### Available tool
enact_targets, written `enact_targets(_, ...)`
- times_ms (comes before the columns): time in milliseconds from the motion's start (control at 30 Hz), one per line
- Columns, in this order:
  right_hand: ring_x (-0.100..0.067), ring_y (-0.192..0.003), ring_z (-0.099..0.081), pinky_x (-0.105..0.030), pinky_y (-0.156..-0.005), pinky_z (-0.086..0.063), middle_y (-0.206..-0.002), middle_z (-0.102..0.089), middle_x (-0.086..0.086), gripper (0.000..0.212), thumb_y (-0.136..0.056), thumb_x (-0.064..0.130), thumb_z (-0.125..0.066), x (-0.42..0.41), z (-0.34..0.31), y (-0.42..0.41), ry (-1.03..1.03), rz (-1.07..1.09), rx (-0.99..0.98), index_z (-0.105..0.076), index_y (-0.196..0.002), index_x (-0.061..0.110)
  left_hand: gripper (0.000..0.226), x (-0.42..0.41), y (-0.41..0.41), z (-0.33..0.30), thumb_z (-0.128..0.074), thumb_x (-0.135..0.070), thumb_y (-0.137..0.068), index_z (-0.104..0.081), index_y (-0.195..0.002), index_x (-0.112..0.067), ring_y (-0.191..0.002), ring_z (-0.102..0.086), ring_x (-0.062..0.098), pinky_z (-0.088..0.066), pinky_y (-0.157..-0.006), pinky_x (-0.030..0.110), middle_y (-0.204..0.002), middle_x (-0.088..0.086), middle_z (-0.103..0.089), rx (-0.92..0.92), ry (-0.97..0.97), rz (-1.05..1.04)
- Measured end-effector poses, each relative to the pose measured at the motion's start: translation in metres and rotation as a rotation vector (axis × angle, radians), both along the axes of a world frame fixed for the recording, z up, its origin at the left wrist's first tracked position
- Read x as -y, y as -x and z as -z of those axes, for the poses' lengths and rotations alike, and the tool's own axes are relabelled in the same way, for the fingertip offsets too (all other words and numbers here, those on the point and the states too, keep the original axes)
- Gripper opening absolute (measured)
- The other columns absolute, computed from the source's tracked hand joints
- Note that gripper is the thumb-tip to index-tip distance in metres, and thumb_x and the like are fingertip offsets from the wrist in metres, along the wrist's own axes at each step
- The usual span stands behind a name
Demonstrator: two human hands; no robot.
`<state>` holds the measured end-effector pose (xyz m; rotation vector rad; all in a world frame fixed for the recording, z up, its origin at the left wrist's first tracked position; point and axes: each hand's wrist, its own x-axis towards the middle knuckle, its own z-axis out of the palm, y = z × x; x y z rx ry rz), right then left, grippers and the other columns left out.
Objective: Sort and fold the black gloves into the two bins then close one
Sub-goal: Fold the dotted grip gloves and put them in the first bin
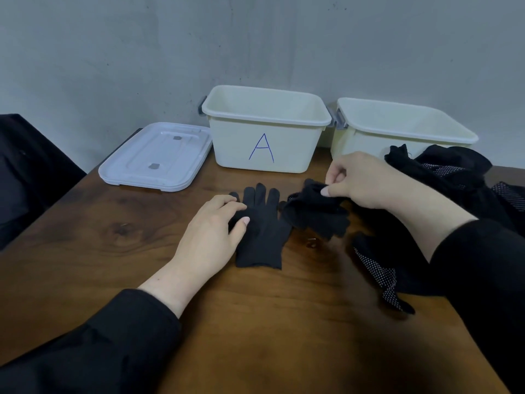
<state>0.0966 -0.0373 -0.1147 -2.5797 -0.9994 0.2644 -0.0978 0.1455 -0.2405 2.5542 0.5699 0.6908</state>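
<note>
- Right now the left hand (211,231) is resting on a plain black glove (262,237) lying flat mid-table, fingers relaxed and loosely together, thumb pressing the glove's left side.
- The right hand (366,180) is pinching a second plain glove (315,214) by its cuff btwn thumb and curled fingers; it's hanging crumpled, touching the flat one's right edge.
- Bin A (267,129) and the other bin (403,129) are both sitting open at the back, near the wall; lid (156,156) is lying left of bin A.
- Risk, imo: the crumpled glove is landing skewed on the flat one, so the pair is folding lumpy; the pinch is small, so it could be slipping out.
- Risk: the right sleeve is lying over the dotted gloves (380,275), so pulling back could be dragging them toward the table's (255,322) right edge.
- Room: open wood in front and to the left; the right side is crowded w/ the glove pile (451,169).
</note>
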Motion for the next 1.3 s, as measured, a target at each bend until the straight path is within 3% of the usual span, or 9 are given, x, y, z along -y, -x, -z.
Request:
enact_targets(133,-0.018,-0.068,-0.057,-0.029,-0.066,-0.042,-0.076,-0.065,-0.003,0.017,-0.080,0.026,-0.085,0.011,-0.006,0.002,-0.084,-0.007,-0.143,-0.071,-0.079,0.015,0.033,0.001,0.000,-0.001,-0.056,-0.034,-0.100,-0.066,-0.128,-0.020,-0.125,-0.052,0.013,-0.040,-0.101,0.025,-0.135,-0.005,-0.056,-0.015,-0.005,0.013)
enact_targets(367,-0.019,-0.083,-0.065,-0.035,-0.076,-0.061,-0.085,-0.066,-0.008,0.019,-0.089,0.014,-0.075,0.014,-0.031,0.007,-0.476,0.130,-0.440,-0.063,-0.075,0.017,0.031,0.003,0.001,-0.004,-0.056,-0.032,-0.101,-0.066,-0.127,-0.019,-0.124,-0.053,0.013,-0.044,-0.104,0.029,-0.133,-0.005,-0.058,0.057,-0.024,0.031)
enact_targets(467,-0.022,-0.085,-0.069,-0.031,-0.065,-0.062,-0.089,-0.065,-0.011,0.020,-0.094,0.004,-0.065,0.013,-0.042,0.018,-0.742,0.158,-0.586,-0.058,-0.078,0.014,0.029,0.011,0.000,-0.018,-0.057,-0.030,-0.102,-0.066,-0.127,-0.018,-0.122,-0.053,0.012,-0.045,-0.105,0.034,-0.130,-0.006,-0.060,0.182,-0.031,0.084)
enact_targets(667,-0.012,-0.066,-0.069,-0.027,-0.060,-0.059,-0.093,-0.059,-0.011,0.021,-0.097,-0.006,-0.052,0.009,-0.056,0.038,-0.915,0.091,-0.615,-0.060,-0.096,0.014,0.022,0.050,-0.001,-0.070,-0.055,-0.025,-0.101,-0.069,-0.118,-0.024,-0.111,-0.059,0.003,-0.042,-0.094,0.012,-0.115,-0.019,-0.064,0.471,0.235,0.158)
enact_targets(800,-0.030,-0.086,-0.077,-0.031,-0.069,-0.062,-0.107,-0.071,-0.025,0.019,-0.099,0.000,-0.052,0.006,-0.060,0.052,-0.899,0.022,-0.702,-0.070,-0.103,-0.001,0.025,0.062,0.000,-0.095,-0.054,-0.039,-0.098,-0.064,-0.121,-0.039,-0.103,-0.060,-0.003,-0.044,-0.085,0.009,-0.118,-0.020,-0.066,0.496,0.446,0.163)
enact_targets(933,-0.029,-0.089,-0.077,-0.034,-0.076,-0.063,-0.110,-0.072,-0.027,0.023,-0.100,0.001,-0.050,0.000,-0.057,0.065,-0.860,-0.046,-0.722,-0.071,-0.110,0.000,0.056,0.054,-0.009,-0.107,-0.072,-0.043,-0.089,-0.048,-0.139,-0.047,-0.117,-0.054,-0.006,-0.045,-0.097,0.015,-0.130,-0.024,-0.059,0.299,0.368,0.211)
enact_targets(1067,-0.022,-0.088,-0.076,-0.037,-0.085,-0.062,-0.092,-0.078,-0.007,0.030,-0.099,0.007,-0.045,-0.010,-0.036,0.069,-0.801,0.002,-0.510,-0.068,-0.110,0.021,0.016,0.031,-0.020,-0.112,-0.058,-0.027,-0.100,-0.072,-0.106,-0.024,-0.092,-0.067,0.007,-0.054,-0.088,0.041,-0.094,-0.010,-0.074,0.424,0.310,0.036)
enact_targets(1167,-0.021,-0.100,-0.069,-0.038,-0.095,-0.054,-0.105,-0.076,0.001,0.026,-0.099,0.018,-0.046,-0.007,0.009,0.055,-0.348,-0.096,-0.031,-0.071,-0.106,0.026,0.019,0.006,-0.016,-0.120,-0.055,-0.027,-0.101,-0.072,-0.101,-0.021,-0.094,-0.072,0.014,-0.057,-0.090,0.047,-0.093,-0.005,-0.077,0.402,0.502,0.001)
enact_targets(1300,-0.027,-0.089,-0.064,-0.031,-0.072,-0.050,-0.092,-0.067,-0.006,0.027,-0.103,0.021,-0.044,0.005,0.070,0.035,0.257,-0.171,0.041,-0.067,-0.092,0.014,0.027,-0.024,-0.013,-0.126,-0.057,-0.033,-0.097,-0.072,-0.101,-0.010,-0.090,-0.073,0.023,-0.056,-0.091,0.051,-0.095,0.012,-0.075,0.348,0.554,-0.033)
